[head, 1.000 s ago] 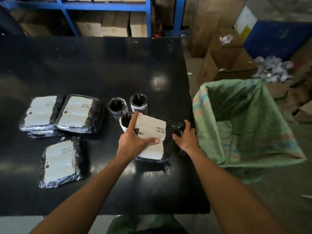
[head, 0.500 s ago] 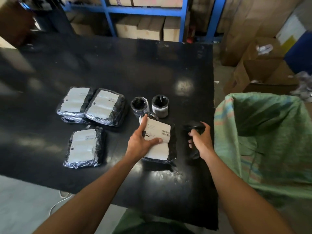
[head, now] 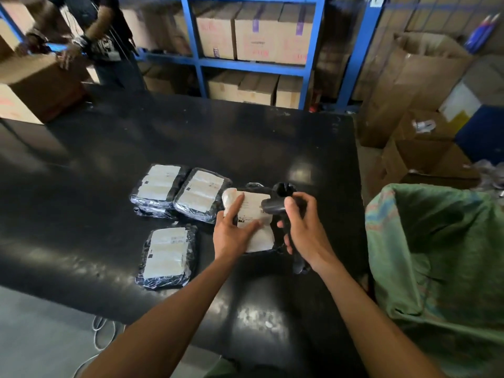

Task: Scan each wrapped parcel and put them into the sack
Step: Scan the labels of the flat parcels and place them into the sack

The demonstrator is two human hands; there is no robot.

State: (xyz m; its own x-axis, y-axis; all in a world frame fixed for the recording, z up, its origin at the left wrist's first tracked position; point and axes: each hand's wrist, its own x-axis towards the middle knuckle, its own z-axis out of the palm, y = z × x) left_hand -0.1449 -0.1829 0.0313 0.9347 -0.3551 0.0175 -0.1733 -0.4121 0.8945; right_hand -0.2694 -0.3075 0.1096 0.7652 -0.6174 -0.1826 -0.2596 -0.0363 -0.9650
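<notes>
— Where's the parcel being scanned?

— Centre of the frame, flat on the black table (head: 109,148) — the left hand (head: 231,232) presses the wrapped parcel (head: 255,214) down with straight fingers on its white label.

— And the right hand (head: 305,227)?

— Curled around a black handheld scanner (head: 276,199), held just over the label.

— The sack?

— Green sack (head: 436,255), open, at the right edge. Three more parcels lie left of centre.
</notes>
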